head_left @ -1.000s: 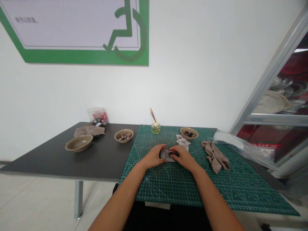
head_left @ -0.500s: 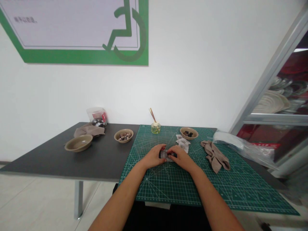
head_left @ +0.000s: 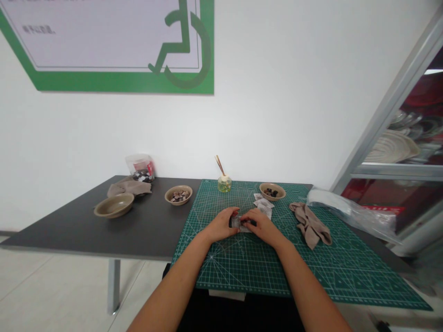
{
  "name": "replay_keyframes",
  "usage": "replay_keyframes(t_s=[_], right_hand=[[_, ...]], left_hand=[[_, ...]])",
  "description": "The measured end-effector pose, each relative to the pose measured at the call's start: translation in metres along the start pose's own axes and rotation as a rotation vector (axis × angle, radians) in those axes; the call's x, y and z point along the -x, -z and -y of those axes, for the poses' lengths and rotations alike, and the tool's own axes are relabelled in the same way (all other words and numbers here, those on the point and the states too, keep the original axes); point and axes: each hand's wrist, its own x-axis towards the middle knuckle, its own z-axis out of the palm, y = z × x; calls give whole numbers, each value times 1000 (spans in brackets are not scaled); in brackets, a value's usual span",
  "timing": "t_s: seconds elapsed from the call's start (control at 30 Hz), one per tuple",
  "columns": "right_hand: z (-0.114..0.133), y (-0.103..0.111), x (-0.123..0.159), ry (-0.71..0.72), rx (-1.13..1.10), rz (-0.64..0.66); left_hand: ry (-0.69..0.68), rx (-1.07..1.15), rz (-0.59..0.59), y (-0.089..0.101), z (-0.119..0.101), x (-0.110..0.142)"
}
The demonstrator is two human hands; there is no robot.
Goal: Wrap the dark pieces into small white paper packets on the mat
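Over the middle of the green cutting mat, both hands meet at a small, pale grey printed packet. My left hand grips its left side, thumb in front and fingers behind. Curled fingers of my right hand pinch the packet's right side; part of it is hidden behind them. Just beyond my right hand, several similar flat pale packets lie overlapping on the mat. A tan bowl holding small dark pieces stands behind them.
Left on the dark table are a bowl of small brown pieces, another tan bowl, a cloth and a clear bag. A reed diffuser stands at the back. Right lie a brown cloth and plastic wrapping.
The view has shifted very slightly. Both hands stay on the packet in nearly the same place, with only a small movement of the right fingers.
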Motion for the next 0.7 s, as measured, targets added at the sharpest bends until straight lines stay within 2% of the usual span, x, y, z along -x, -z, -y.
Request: replay_keyframes(t_s=[0.23,0.4,0.7], right_hand=[[-4,-3,1,-10,-8,-4],[-7,-4,2,-89,-3,-62],[-5,-4,-1,16,-6,-29]], left_hand=[[11,2,-2,0,0,0],[6,-13,5,-1,1,0],[3,-13,11,0,1,0]])
